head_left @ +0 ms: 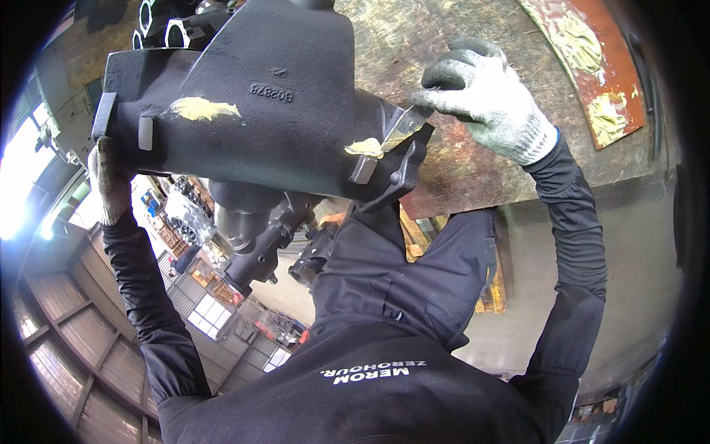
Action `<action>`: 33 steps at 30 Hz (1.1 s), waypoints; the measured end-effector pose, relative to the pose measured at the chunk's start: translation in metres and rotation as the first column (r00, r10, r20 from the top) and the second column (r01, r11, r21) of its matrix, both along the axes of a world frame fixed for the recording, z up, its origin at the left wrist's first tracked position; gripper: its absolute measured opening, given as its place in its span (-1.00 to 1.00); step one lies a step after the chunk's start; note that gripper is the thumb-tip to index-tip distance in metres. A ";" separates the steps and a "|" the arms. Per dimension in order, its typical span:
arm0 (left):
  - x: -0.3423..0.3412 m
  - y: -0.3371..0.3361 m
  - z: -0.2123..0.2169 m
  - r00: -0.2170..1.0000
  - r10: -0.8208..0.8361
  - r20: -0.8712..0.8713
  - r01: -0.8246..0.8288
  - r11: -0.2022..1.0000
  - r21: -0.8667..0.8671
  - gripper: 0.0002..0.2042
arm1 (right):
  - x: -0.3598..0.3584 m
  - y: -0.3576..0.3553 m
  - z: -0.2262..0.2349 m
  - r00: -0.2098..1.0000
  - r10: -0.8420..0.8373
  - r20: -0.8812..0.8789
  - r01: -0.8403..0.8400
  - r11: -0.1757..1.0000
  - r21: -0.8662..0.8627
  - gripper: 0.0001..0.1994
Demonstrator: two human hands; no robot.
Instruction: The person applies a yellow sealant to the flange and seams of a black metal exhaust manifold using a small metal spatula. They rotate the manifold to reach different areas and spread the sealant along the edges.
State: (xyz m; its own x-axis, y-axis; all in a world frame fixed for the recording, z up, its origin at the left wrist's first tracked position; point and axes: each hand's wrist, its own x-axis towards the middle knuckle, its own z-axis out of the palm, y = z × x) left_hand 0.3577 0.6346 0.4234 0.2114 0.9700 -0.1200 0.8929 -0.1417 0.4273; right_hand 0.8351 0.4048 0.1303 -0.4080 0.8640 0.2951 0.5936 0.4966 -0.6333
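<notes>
A large black cast-metal housing (274, 111) fills the upper middle, with a patch of yellow filler (203, 109) on its face and another patch (366, 147) near its right corner. My right hand (484, 100), in a grey knit glove, grips a small putty knife (403, 127) whose blade, smeared with filler, touches that right corner. My left hand (109, 183), also gloved, grips the housing's left end from underneath. Dark sleeves cover both forearms.
A worn, smeared board (473, 163) lies behind the housing. A red-orange panel (592, 66) with blobs of yellow filler sits at the upper right. More black castings (259, 255) hang below the housing. Workshop walls and windows (214, 314) show at the lower left.
</notes>
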 end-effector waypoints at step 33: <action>-0.012 0.004 0.001 1.000 0.014 -0.020 -0.015 0.999 -0.042 -0.62 | -0.009 0.015 0.008 0.997 -0.082 -0.006 0.082 0.996 0.036 -0.49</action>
